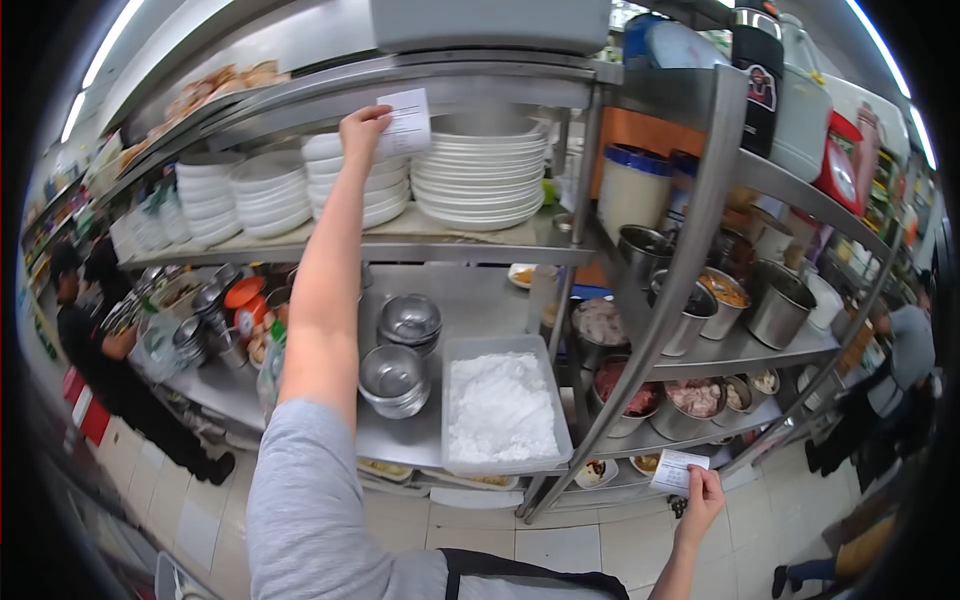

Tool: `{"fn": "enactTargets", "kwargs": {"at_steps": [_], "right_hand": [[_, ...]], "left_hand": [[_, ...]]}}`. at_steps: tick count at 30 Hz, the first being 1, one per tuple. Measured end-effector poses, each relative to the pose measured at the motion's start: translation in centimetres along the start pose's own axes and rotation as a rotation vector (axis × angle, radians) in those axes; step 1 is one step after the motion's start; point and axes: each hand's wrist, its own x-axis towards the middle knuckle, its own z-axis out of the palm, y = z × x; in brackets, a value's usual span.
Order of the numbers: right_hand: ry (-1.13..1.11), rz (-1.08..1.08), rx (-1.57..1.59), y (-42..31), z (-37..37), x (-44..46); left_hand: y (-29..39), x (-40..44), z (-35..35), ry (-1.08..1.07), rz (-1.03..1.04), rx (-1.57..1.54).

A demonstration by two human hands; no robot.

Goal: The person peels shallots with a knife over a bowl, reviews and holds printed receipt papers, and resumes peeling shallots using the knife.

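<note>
My left hand (365, 132) is raised to the upper shelf, its fingers pinched on the edge of a white printed paper slip (406, 122). That slip is in front of stacked white plates (480, 180) and white bowls (270, 195). Low on the right, my right hand (706, 497) pinches a second printed paper slip (679, 472), held apart from the shelving near its lower tiers. The print on both slips is too small to read. Below my left arm, on the steel counter, stands a clear plastic tub of white powder (503, 410) beside stacked metal bowls (395, 375).
A steel shelf post (650, 290) slants up on the right. Behind it, metal pots (690, 310) and containers of raw meat (695, 397) fill the shelves. One person (110, 360) stands far left; others (890, 370) are at the right. Tiled floor (560, 545) shows below.
</note>
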Motion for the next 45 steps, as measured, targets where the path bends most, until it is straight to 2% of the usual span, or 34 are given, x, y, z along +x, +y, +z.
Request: {"fn": "enactTargets", "kwargs": {"at_steps": [5,7,9,10,11,12,13,14,15,16,17,18,19,20,21,23,24,25,27,30,32,33,35,40,42,45], "right_hand": [[0.091,0.012,-0.070,-2.2,-0.4,-0.4],[0.116,0.014,-0.092,-3.3,0.5,-0.2],[0.106,-0.056,-0.178,-4.2,0.9,-0.2],[0.097,-0.059,-0.215,-4.7,1.0,-0.3],[0.107,-0.054,-0.259,-5.2,0.9,-0.5],[0.101,-0.070,-0.274,-5.1,0.3,-0.7],[0.096,-0.085,-0.290,-4.9,-0.6,-0.8],[0.103,-0.092,-0.293,-4.6,-1.3,-0.8],[0.101,-0.106,-0.293,-4.4,-2.1,-0.8],[0.116,-0.093,-0.279,-4.3,-3.2,-0.9],[0.122,-0.092,-0.261,-4.3,-4.4,-1.1],[0.173,-0.083,-0.286,-4.1,-5.6,-1.5],[0.165,-0.066,-0.253,-3.9,-7.0,-2.0],[0.146,-0.053,-0.221,-3.7,-8.3,-2.3],[0.096,-0.032,-0.203,-4.0,-9.7,-2.5],[-0.061,-0.068,-0.211,-3.8,-12.8,-3.4],[-0.170,-0.113,-0.235,-3.3,-14.7,-3.9],[-0.147,-0.113,-0.266,-2.8,-16.9,-4.1],[-0.216,0.100,-0.217,-1.6,-21.3,-4.9],[-0.084,0.103,-0.312,-0.1,-29.4,-4.4],[-0.002,0.105,-0.363,1.3,-33.8,-3.2],[0.053,0.109,-0.409,1.9,-35.7,-2.9],[0.097,0.142,-0.431,2.4,-38.1,-1.4],[0.162,0.204,-0.371,7.2,-44.4,4.2],[0.123,0.201,-0.491,8.4,-46.8,6.8],[0.220,0.119,-0.621,10.2,-51.3,10.2]], "left_hand": [[1.3,2.5,1.4,0.004,0.080,-0.022],[1.1,3.6,2.0,0.076,0.139,-0.101],[0.9,2.9,1.7,0.219,0.303,0.147],[0.8,1.5,1.6,0.330,0.479,0.343],[1.1,-0.9,1.9,0.338,0.494,0.305],[2.9,-5.0,2.9,0.318,0.443,0.104],[5.3,-9.9,3.9,0.188,0.399,-0.094],[7.7,-15.5,4.9,0.098,0.378,-0.157],[8.2,-21.1,6.1,0.039,0.168,-0.294],[9.3,-27.2,7.2,-0.016,0.100,-0.267],[10.8,-32.6,8.0,-0.204,0.393,-0.177],[12.4,-38.0,9.5,-0.392,0.288,-0.357],[13.7,-43.8,11.2,-0.528,0.065,-0.385],[15.6,-48.6,13.4,-0.767,-0.213,-0.586],[16.0,-53.0,15.8,-1.030,-0.629,-0.862],[20.3,-57.9,19.4,-1.403,-1.185,-1.320],[21.5,-60.3,21.0,-1.484,-1.226,-1.317],[22.8,-62.1,23.1,-1.574,-1.249,-1.317],[27.2,-63.5,27.1,-1.848,-1.001,-1.000],[31.9,-67.6,33.3,-1.990,-0.903,-0.925],[34.5,-70.8,37.2,-1.928,-0.705,-0.872],[36.0,-72.0,38.6,-1.949,-0.711,-0.872],[38.4,-74.2,41.6,-1.761,-0.445,-0.776],[39.6,-77.8,51.2,-1.866,-0.642,-0.836],[39.7,-79.4,55.0,-1.892,-0.685,-0.864],[41.8,-81.0,61.7,-1.927,-0.729,-0.923]]}}
